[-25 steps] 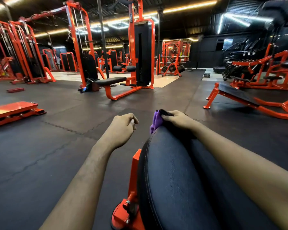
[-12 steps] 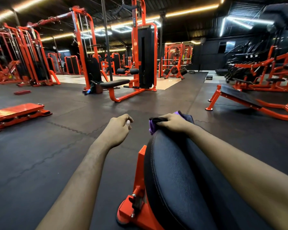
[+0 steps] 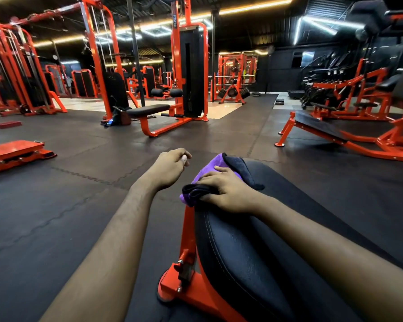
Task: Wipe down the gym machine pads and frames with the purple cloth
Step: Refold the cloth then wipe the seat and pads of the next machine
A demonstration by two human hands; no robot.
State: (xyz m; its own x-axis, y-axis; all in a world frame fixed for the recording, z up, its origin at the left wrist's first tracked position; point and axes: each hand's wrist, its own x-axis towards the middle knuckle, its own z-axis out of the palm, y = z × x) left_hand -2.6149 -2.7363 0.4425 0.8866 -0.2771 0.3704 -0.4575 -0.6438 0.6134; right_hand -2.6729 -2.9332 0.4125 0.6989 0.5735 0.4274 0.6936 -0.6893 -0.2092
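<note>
The right hand [image 3: 228,191] is lying flat, fingers extended, pressing the purple cloth [image 3: 213,162] onto the far end of the black pad [image 3: 242,252], near its left edge; the cloth's dark fold is spilling over that edge above the orange frame [image 3: 189,231]; the left hand [image 3: 170,167] is hovering over the rubber floor [image 3: 56,217] beside the pad, fingers curled, holding nothing.
</note>
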